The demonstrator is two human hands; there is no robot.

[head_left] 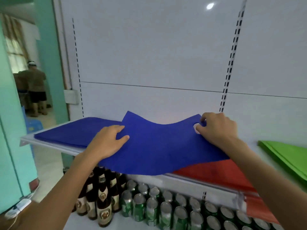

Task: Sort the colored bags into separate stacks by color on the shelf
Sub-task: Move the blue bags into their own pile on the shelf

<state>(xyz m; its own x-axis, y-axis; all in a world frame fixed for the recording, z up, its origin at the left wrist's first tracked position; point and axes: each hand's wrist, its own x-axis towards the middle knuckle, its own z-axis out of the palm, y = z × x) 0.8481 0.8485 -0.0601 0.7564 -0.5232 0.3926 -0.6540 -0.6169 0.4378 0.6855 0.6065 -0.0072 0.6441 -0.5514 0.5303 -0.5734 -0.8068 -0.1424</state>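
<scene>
One blue bag (157, 146) is held just above the shelf (191, 181), beside the blue stack (71, 131) and overlapping the red bags (216, 173). The left hand (106, 143) pinches its left edge. The right hand (217, 128) has its fingers (203, 121) gripping at the handle hole. Green bags (285, 156) lie at the shelf's right end.

White back panel (149, 55) behind the shelf (54, 147), glossy, one lamp glare (210, 5) high up. Two slotted uprights (231, 60) run down it. Teal wall (48, 47) at left; past it a curtained window (13, 44) (daylight, washed out) and a person (34, 83) standing, back turned. Below: brown bottles (103, 196), green cans (166, 208). Pale floor (48, 163).
</scene>
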